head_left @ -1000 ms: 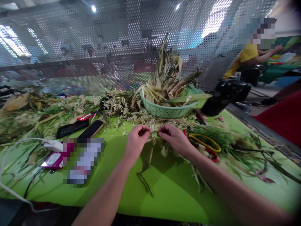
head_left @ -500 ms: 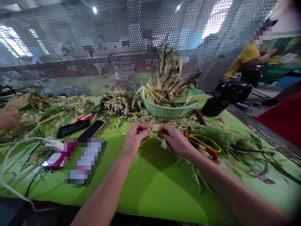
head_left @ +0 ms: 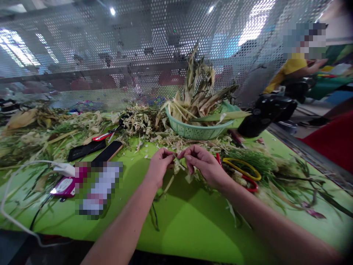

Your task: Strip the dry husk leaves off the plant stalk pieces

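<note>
My left hand [head_left: 160, 167] is closed in a pinch, its fingertips on a thin greenish plant stem [head_left: 178, 161] above the green table. My right hand [head_left: 205, 163] is closed close beside it, thumb and fingers pinched at the other end of the stem. Pale, dry husk-like scraps hang beneath the fingers. A thin yellowish stalk [head_left: 168, 184] slants down below my left hand, with a dark strip [head_left: 156, 217] lower on the table. Just right of my right hand lie scissors with yellow and red handles [head_left: 248, 170].
A light green basket [head_left: 193, 131] of dried corn husks stands at the back. Dried plant pieces [head_left: 140, 119] cover the far side, and green sprigs [head_left: 253, 162] lie right. Phones [head_left: 106, 154], a magenta device [head_left: 64, 186] and a white cable [head_left: 5, 191] are left. A person in yellow [head_left: 295, 66] sits beyond.
A stem now shows between my fingertips, and a stalk and dark strip appear below my left hand. My hands are slightly closer together. Another person's hand at the left edge has gone from view.
</note>
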`<move>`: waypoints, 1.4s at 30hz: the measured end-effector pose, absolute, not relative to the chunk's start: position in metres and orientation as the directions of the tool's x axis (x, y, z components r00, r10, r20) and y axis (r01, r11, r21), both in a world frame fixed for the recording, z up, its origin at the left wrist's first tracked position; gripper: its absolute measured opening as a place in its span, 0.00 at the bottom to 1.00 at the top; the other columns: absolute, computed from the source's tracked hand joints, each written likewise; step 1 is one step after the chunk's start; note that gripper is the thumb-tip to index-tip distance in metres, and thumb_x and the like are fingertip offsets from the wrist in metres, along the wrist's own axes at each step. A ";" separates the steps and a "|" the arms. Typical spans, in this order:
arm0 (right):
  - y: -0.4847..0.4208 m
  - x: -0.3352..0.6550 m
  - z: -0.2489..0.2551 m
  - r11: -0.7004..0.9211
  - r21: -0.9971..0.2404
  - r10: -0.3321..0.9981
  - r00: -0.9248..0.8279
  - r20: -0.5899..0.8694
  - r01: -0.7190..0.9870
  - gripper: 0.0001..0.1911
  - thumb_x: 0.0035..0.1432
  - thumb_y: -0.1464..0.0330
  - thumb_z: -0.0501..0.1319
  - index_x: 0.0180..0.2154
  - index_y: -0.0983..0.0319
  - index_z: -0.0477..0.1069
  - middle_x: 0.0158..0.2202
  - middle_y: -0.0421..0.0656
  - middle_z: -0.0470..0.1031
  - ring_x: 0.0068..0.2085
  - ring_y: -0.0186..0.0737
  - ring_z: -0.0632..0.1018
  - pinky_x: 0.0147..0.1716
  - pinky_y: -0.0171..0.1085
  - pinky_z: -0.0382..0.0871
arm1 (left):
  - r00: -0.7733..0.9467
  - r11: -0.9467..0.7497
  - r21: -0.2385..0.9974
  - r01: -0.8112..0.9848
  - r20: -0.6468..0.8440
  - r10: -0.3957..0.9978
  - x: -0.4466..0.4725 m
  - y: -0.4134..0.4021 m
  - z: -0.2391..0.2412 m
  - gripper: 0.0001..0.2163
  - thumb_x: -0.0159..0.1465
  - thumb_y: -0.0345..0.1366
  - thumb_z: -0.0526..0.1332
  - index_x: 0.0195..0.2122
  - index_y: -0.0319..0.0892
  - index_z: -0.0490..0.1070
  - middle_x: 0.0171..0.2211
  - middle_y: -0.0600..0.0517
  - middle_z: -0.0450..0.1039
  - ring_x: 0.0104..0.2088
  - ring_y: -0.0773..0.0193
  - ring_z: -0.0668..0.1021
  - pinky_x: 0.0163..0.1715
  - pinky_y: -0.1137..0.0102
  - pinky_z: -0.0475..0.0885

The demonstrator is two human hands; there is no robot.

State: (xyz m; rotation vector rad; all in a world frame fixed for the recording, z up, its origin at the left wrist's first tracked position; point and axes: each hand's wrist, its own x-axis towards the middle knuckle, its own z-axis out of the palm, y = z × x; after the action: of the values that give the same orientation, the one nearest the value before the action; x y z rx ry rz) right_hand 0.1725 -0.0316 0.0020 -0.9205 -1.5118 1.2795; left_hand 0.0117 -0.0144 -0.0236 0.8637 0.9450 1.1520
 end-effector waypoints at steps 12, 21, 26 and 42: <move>-0.022 0.174 -0.007 0.169 -0.985 0.958 -0.229 0.174 -0.039 0.10 0.58 0.60 0.60 0.32 0.60 0.64 0.29 0.38 0.66 0.30 0.34 0.68 0.31 0.35 0.65 | 0.227 0.044 0.935 -0.351 0.039 0.973 0.011 -0.018 -0.015 0.04 0.59 0.34 0.62 0.32 0.41 0.67 0.31 0.52 0.71 0.28 0.70 0.73 0.31 0.72 0.71; -0.020 0.177 -0.013 0.174 -0.983 0.933 -0.327 0.148 0.051 0.09 0.59 0.63 0.59 0.31 0.60 0.62 0.25 0.35 0.65 0.26 0.33 0.69 0.28 0.35 0.65 | 0.191 0.002 0.989 -0.149 0.027 0.981 0.005 -0.013 -0.016 0.05 0.59 0.34 0.61 0.30 0.40 0.65 0.25 0.56 0.66 0.23 0.73 0.68 0.23 0.76 0.64; -0.017 0.179 -0.012 0.215 -0.969 0.955 -0.233 0.184 0.118 0.09 0.58 0.62 0.60 0.32 0.61 0.65 0.27 0.37 0.66 0.27 0.33 0.69 0.29 0.34 0.64 | 0.252 -0.023 0.999 -0.046 0.034 0.967 0.004 -0.015 -0.010 0.03 0.58 0.32 0.61 0.33 0.40 0.68 0.29 0.53 0.70 0.28 0.71 0.72 0.30 0.73 0.68; -0.025 0.174 -0.004 0.144 -0.963 0.989 -0.049 0.137 0.228 0.11 0.55 0.60 0.61 0.36 0.61 0.68 0.28 0.37 0.67 0.21 0.29 0.61 0.19 0.31 0.55 | 0.293 -0.072 0.992 0.101 0.040 0.955 0.009 -0.011 -0.021 0.05 0.55 0.33 0.63 0.32 0.38 0.71 0.29 0.52 0.73 0.30 0.68 0.73 0.34 0.71 0.68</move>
State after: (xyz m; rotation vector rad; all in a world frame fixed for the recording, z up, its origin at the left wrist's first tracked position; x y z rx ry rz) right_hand 0.1741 -0.0254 -0.0038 -1.2523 -1.4664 1.0070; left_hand 0.0090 -0.0114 -0.0210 1.4569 1.0375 0.9723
